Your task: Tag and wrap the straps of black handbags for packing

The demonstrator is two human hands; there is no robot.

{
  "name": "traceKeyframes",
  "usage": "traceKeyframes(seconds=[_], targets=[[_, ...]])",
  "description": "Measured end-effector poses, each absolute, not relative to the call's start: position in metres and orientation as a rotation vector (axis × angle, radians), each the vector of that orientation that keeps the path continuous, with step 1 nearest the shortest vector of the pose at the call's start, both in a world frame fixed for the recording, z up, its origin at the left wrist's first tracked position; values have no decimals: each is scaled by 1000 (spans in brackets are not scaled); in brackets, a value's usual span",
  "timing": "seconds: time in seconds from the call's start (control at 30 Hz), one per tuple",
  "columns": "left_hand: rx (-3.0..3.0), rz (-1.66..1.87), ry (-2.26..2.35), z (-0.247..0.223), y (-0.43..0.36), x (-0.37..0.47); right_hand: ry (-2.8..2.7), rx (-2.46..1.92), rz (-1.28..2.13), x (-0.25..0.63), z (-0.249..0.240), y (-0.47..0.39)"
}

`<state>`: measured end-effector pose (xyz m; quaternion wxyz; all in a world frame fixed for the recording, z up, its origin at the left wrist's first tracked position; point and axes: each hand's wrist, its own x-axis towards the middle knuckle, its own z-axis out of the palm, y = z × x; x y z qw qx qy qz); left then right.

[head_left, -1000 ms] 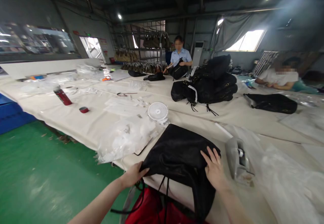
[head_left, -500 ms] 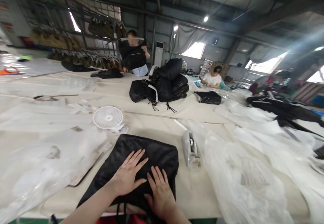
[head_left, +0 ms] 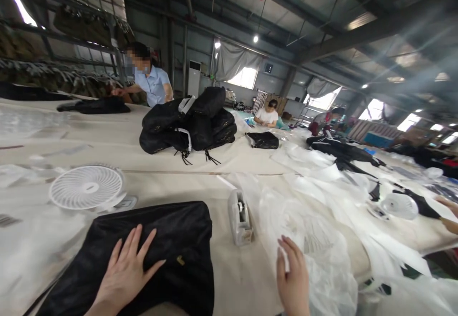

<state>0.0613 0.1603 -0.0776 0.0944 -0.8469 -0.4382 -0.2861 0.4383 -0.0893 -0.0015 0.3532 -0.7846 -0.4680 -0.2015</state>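
A black bag [head_left: 179, 225] with a small gold mark lies flat on the cream-covered table in front of me. My left hand [head_left: 125, 268] rests on it, fingers spread, holding nothing. Off to the right, my right hand [head_left: 293, 273] is at the near edge of a heap of clear plastic bags [head_left: 322, 244]. Its fingers are bent close together against the thin plastic; how much they grip is hard to see. Between bag and plastic stands a grey tape dispenser [head_left: 240, 218].
A white fan [head_left: 88, 187] stands at the left. Black bags [head_left: 200, 125] are piled beyond, with a single black bag [head_left: 264, 139] right of them. Across the table is a person in a light blue shirt [head_left: 153, 85]; another in white [head_left: 266, 116] sits farther back.
My right hand has left the black bag and moved right to the plastic. The view has turned right. The person across has put down the held bag, and the pile has one more on it.
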Motion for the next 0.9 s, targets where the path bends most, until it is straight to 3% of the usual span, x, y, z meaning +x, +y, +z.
traceKeyframes(seconds=[0.1,0.27,0.4,0.57,0.9], targets=[[-2522,-860,-1205,-82,156,61,-874,-2278,-407,498,3,-88],[-2507,-811,-1098,-85,145,58,-1005,-2424,357,502,-51,-52],[-2499,-740,-1101,-84,146,57,-1161,-2453,306,464,-73,-28],[-2508,-704,-1158,-84,147,56,-1182,-2487,293,460,-58,-26],[-2502,-713,-1147,-84,147,56,-764,-2647,288,576,-30,-20]])
